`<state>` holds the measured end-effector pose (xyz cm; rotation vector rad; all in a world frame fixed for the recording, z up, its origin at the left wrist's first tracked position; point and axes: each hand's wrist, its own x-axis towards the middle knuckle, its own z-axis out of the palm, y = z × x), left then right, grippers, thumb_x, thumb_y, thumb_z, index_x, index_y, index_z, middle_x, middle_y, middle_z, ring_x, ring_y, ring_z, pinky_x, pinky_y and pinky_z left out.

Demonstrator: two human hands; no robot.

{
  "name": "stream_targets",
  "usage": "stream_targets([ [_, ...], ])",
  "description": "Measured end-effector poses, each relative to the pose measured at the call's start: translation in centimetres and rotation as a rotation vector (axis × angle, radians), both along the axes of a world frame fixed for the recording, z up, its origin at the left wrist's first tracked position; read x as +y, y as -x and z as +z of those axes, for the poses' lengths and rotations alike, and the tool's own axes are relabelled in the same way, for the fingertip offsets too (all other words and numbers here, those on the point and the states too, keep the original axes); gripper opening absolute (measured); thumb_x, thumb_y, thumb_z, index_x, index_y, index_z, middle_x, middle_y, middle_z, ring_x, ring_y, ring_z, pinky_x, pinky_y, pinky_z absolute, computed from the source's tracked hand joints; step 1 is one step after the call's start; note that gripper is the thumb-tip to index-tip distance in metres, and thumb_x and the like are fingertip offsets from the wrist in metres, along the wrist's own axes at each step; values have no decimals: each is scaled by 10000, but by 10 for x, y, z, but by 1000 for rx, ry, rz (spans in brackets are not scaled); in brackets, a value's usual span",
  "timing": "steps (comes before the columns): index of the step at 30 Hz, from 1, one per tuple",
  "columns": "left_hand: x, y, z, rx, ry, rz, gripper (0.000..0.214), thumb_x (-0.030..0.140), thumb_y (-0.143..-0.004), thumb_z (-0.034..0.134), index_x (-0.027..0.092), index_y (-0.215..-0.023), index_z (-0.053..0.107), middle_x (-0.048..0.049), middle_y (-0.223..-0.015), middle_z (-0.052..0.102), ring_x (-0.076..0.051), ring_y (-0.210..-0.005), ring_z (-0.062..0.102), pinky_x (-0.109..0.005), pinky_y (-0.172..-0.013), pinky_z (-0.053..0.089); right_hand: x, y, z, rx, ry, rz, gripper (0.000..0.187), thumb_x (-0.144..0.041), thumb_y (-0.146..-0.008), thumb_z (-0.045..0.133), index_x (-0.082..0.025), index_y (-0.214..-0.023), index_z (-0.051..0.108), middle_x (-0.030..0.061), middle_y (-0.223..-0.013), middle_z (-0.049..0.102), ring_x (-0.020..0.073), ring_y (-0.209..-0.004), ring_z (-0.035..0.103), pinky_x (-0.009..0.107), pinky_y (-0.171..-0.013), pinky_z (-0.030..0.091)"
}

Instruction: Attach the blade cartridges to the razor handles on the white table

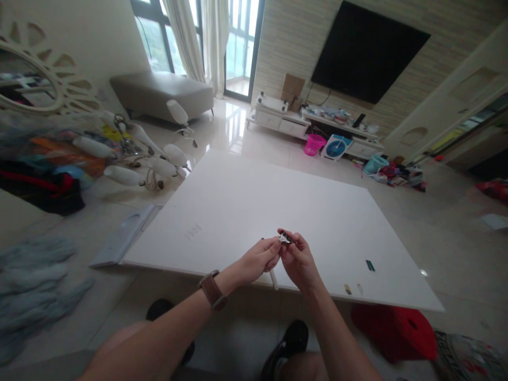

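Over the near edge of a white table top (pixel 254 211), my two hands meet at a small black and silver piece (pixel 284 238); its exact kind is too small to make out. My left hand (pixel 262 259), with a brown watch strap on its wrist, pinches the piece from the left. From the other side, the fingers of my right hand (pixel 296 259) are closed around it. A thin white rod (pixel 274 279) shows below my left hand, partly hidden by it; whether it is held or lies on the table, I cannot tell.
On the table top are a dark green strip (pixel 370 265), a small yellowish piece (pixel 347 289), a clear piece (pixel 360 289) and several short grey pieces (pixel 193 231). A red stool (pixel 397 333) stands under the near right edge. A lamp with white shades (pixel 123 175) is at the left.
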<state>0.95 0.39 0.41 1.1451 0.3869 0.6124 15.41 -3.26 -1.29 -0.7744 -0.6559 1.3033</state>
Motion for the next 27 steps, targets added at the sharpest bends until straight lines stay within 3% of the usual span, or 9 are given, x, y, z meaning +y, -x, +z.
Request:
stream_targets([
  [10,-4,1,-4,20,-73,46,415,585,-954,428,186,-845,458,79,-599,318,-82,-495,252,-224,-454,210,3,-2,1,-52,-51,-9,269,-285,-589,942,-271,-730,713,-12,-976,753,175,-986,667,334,-888,506],
  [20,-9,5,2,192,-320,152,366,492,-1001,381,171,-954,550,7,-746,483,-118,-609,349,-260,-558,285,1,-15,7,-206,-91,77,198,-303,-651,909,-256,-720,729,18,-954,713,211,-1075,659,367,-956,517],
  [27,-6,1,-4,224,-418,229,380,498,-999,370,175,-921,555,2,-722,499,-144,-639,397,-276,-604,308,6,-20,3,-281,-117,77,190,-250,-652,905,-265,-745,740,11,-957,711,197,-1032,673,369,-929,529],
])
